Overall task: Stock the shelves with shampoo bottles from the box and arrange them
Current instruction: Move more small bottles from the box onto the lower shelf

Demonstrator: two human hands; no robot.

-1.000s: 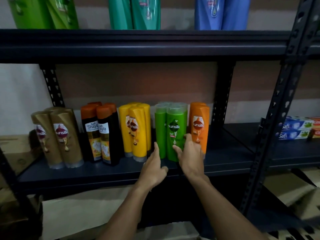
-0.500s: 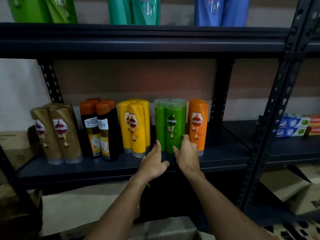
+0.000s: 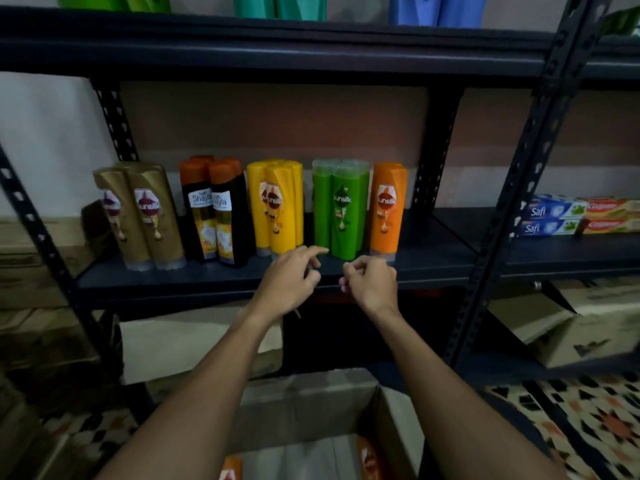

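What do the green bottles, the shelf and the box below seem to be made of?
Green bottles: probably glossy plastic, judging by soft highlights and translucent caps. Shelf: apparently dark painted metal, matte; its uprights have punched holes. Box: likely brown cardboard, matte, with folded flaps.

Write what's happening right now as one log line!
step: arranging shelf | left hand: empty, index finger near green Sunsilk bottles | right hand: curled, empty | cardboard box: orange bottles inside
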